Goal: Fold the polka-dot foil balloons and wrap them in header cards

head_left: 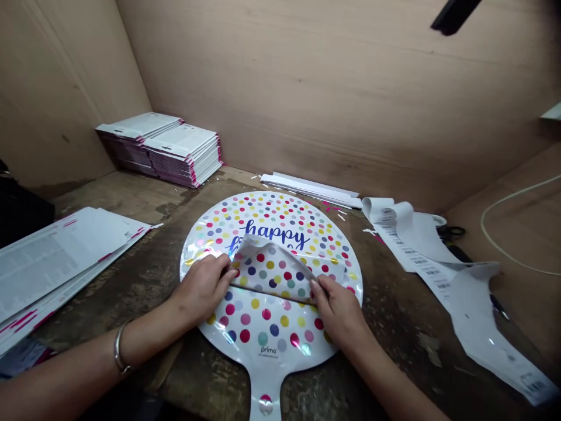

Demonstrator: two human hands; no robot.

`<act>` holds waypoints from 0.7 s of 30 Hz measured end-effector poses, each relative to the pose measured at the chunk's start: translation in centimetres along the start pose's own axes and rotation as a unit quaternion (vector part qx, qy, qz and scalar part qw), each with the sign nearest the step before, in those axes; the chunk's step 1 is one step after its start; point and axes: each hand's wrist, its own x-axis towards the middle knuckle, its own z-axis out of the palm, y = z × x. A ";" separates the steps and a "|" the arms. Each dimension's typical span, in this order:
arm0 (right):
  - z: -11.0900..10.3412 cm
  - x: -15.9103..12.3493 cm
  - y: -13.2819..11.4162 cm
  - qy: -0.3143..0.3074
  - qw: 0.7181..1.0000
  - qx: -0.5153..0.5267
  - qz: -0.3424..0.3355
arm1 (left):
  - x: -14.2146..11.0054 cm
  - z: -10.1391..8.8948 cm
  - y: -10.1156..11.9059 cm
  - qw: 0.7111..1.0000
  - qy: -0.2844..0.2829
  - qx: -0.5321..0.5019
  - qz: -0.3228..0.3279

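Observation:
A round foil balloon (267,327) with coloured polka dots and blue "happy" lettering lies flat on the worn wooden table (144,269). On top of it sits a folded dotted balloon piece (276,270). My left hand (204,286) presses fingertips on the folded piece's left end, fingers curled together. My right hand (337,310) pinches its right lower edge. A bracelet (119,349) circles my left wrist. The balloon's neck (265,397) points toward me.
Stacks of white-and-pink printed cards (166,146) stand at the back left. More printed sheets (56,257) lie at the left. A strip of barcode labels (438,269) curls at the right, with scissors (451,232) behind it. White strips (311,188) lie by the plywood wall.

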 end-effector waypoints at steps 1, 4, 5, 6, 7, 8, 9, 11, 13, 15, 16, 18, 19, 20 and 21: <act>0.2 0.2 -0.1 0.003 1.000 -0.021 0.006 | 0.2 0.0 0.1 1.000 0.004 -0.003 -0.014; 0.5 0.8 -0.4 0.004 0.996 -0.091 0.014 | 0.6 0.0 0.4 0.998 0.004 -0.017 -0.053; 0.6 0.9 -0.5 0.001 0.994 -0.112 0.016 | 0.6 0.0 0.5 0.998 0.002 -0.015 -0.057; 0.6 1.0 -0.6 -0.002 0.991 -0.131 0.022 | 0.6 0.0 0.5 0.999 0.002 -0.005 -0.053; 0.6 1.1 -0.7 -0.006 0.988 -0.148 0.029 | 0.6 0.0 0.5 0.999 0.003 0.010 -0.041; 0.6 1.2 -0.8 -0.010 0.986 -0.164 0.036 | 0.6 0.0 0.6 0.999 0.002 0.027 -0.024; 0.6 1.3 -0.9 -0.013 0.983 -0.176 0.041 | 0.6 0.0 0.6 0.999 -0.003 0.047 -0.006; 0.7 1.4 -1.1 -0.016 0.981 -0.190 0.045 | 0.7 -0.1 0.6 0.995 -0.027 0.092 0.016; 0.7 1.5 -1.2 -0.016 0.981 -0.191 0.041 | 1.1 -0.4 0.8 0.989 -0.062 0.133 0.013; 0.8 1.6 -1.3 -0.018 0.980 -0.192 0.039 | 1.7 -0.9 1.0 0.981 -0.079 0.179 0.002; 0.8 1.6 -1.3 -0.021 0.980 -0.195 0.038 | 2.0 -1.1 1.2 0.976 -0.075 0.204 0.000; 0.7 1.6 -1.3 -0.025 0.979 -0.201 0.037 | 2.8 -1.3 1.7 0.966 -0.035 0.254 0.011; 0.6 1.7 -1.3 -0.027 0.978 -0.202 0.037 | 3.1 -1.2 2.0 0.962 -0.013 0.269 0.034; 0.5 1.7 -1.2 -0.029 0.979 -0.200 0.037 | 3.4 -0.9 2.3 0.960 -0.001 0.271 0.072; 0.3 1.7 -1.2 -0.032 0.979 -0.197 0.038 | 3.7 -0.5 2.5 0.958 -0.006 0.259 0.121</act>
